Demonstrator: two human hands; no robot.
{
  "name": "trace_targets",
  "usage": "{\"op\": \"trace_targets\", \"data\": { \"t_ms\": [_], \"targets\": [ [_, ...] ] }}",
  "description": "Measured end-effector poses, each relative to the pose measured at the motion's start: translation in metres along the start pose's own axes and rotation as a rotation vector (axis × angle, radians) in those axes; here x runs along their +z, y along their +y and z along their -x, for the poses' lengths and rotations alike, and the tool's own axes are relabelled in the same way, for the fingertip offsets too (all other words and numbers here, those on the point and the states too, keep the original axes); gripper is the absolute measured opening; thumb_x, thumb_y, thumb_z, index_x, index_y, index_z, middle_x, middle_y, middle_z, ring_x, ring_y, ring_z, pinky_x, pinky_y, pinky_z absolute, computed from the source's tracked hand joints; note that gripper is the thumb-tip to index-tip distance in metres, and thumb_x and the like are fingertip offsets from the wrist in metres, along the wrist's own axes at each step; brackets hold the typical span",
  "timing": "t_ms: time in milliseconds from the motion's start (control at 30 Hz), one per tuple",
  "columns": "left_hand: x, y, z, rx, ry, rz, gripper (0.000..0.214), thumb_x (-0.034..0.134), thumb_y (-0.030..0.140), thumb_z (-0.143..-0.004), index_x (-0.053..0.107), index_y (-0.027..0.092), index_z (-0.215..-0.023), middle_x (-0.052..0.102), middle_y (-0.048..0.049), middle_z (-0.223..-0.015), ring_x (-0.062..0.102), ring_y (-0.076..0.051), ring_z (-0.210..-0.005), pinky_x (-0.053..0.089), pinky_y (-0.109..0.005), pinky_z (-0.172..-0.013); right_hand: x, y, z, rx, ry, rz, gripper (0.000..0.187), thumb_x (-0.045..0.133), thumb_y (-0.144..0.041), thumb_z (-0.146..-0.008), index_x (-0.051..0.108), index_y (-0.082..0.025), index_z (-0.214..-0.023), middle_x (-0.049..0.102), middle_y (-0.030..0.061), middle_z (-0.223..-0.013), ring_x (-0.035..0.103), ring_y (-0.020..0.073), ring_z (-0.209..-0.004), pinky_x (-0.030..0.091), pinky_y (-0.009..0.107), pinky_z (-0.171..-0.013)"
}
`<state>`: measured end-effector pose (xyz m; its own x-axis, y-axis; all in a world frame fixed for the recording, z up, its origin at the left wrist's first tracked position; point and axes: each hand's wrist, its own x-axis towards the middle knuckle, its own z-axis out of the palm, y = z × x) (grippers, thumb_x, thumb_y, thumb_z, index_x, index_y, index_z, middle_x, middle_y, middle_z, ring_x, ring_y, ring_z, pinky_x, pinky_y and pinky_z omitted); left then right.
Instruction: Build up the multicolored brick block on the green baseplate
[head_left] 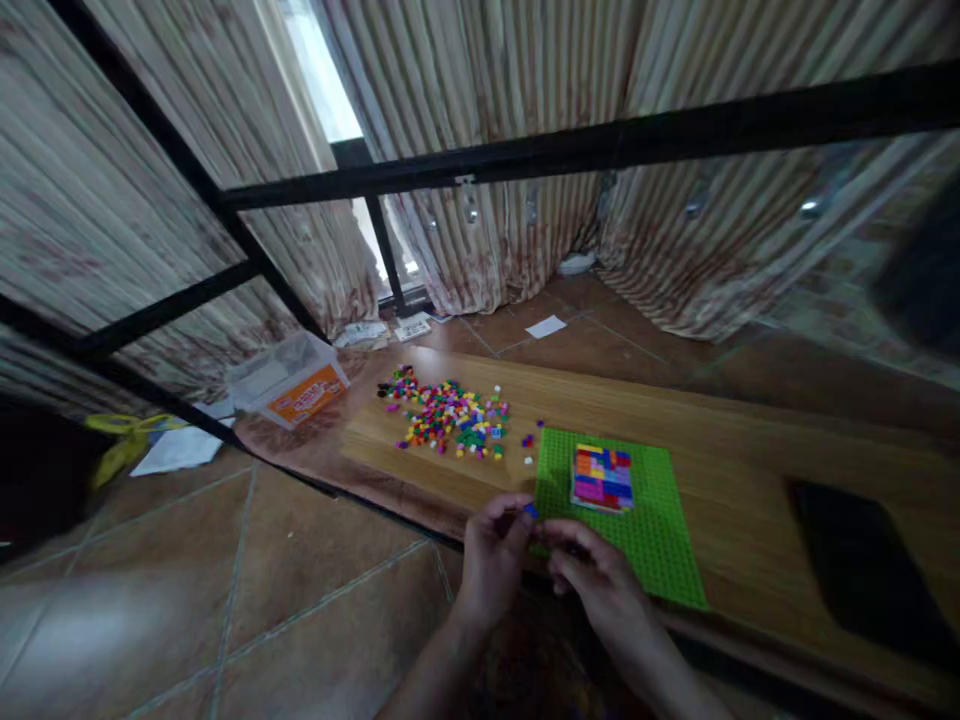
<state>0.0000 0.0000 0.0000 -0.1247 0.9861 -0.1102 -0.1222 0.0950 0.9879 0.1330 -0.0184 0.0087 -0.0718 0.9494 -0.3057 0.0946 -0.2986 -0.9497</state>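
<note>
1. The left arm [442,655] rises from the bottom edge, left of center, slanting up and right, its forearm bare.
2. The left hand [489,555] is in the lower middle of the frame, upright, the left thumb [517,535] and left forefinger [504,504] drawn together in a pinch at the upper right of the hand.
3. The right arm [660,655] slants up and left from the bottom edge, right of center, also bare.
4. The right hand [604,575] points left, fingers bent, its fingertips just beside the left hand's; their exact grip is blurred.
</note>
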Motion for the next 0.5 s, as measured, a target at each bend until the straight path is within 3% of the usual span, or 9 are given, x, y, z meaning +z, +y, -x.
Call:
{"op": "trace_targets", "data": {
  "t_ms": [100, 167, 233, 367, 500],
  "targets": [
    [-0.027, -0.005, -0.021, 0.077, 0.168, -0.183, 0.018, 0.064, 0.022, -0.08, 0.071, 0.017, -0.095, 0.073, -0.0046, -0.088, 0.066, -0.017, -0.079, 0.052, -0.028, -0.074, 0.018, -0.004, -0.023, -0.115, -0.029, 0.163, 0.028, 0.046, -0.031, -0.083, 0.067, -0.021, -0.098, 0.068, 0.0046, -0.091, 0.065, 0.0155, -0.073, 0.052, 0.028, -0.064],
    [-0.039, -0.006, -0.034, 0.143, 0.22, -0.339, 0.015, 0.062, 0.016, -0.079, 0.072, 0.017, -0.091, 0.073, -0.005, -0.091, 0.067, -0.018, -0.085, 0.052, -0.03, -0.081, 0.03, -0.009, -0.043, -0.258, -0.036, 0.374, 0.026, 0.041, -0.022, -0.086, 0.067, -0.02, -0.09, 0.068, 0.0055, -0.091, 0.065, 0.0161, -0.076, 0.052, 0.029, -0.068],
    [-0.046, -0.006, -0.047, 0.214, 0.202, -0.499, 0.017, 0.06, 0.011, -0.079, 0.072, 0.018, -0.089, 0.072, -0.0044, -0.091, 0.067, -0.017, -0.087, 0.051, -0.03, -0.084, 0.039, -0.014, -0.065, -0.391, 0.021, 0.668, 0.028, 0.041, -0.013, -0.085, 0.068, -0.02, -0.088, 0.068, 0.0054, -0.087, 0.065, 0.0167, -0.077, 0.051, 0.03, -0.074],
    [-0.044, -0.003, -0.068, 0.297, 0.115, -0.693, 0.021, 0.054, 0.007, -0.083, 0.07, 0.02, -0.087, 0.07, -0.0036, -0.087, 0.066, -0.017, -0.085, 0.051, -0.03, -0.081, 0.049, -0.019, -0.099, -0.431, 0.081, 0.79, 0.026, 0.044, -0.008, -0.084, 0.067, -0.018, -0.084, 0.067, 0.0089, -0.089, 0.064, 0.0206, -0.086, 0.048, 0.034, -0.083],
    [-0.039, -0.004, -0.079, 0.32, 0.101, -0.688, 0.021, 0.053, 0.007, -0.084, 0.069, 0.019, -0.089, 0.07, -0.0049, -0.09, 0.066, -0.018, -0.087, 0.052, -0.032, -0.084, 0.047, -0.02, -0.111, -0.449, 0.124, 0.868, 0.022, 0.047, -0.008, -0.084, 0.068, -0.016, -0.087, 0.065, 0.0101, -0.092, 0.063, 0.0217, -0.088, 0.046, 0.034, -0.083]
  ]
}}
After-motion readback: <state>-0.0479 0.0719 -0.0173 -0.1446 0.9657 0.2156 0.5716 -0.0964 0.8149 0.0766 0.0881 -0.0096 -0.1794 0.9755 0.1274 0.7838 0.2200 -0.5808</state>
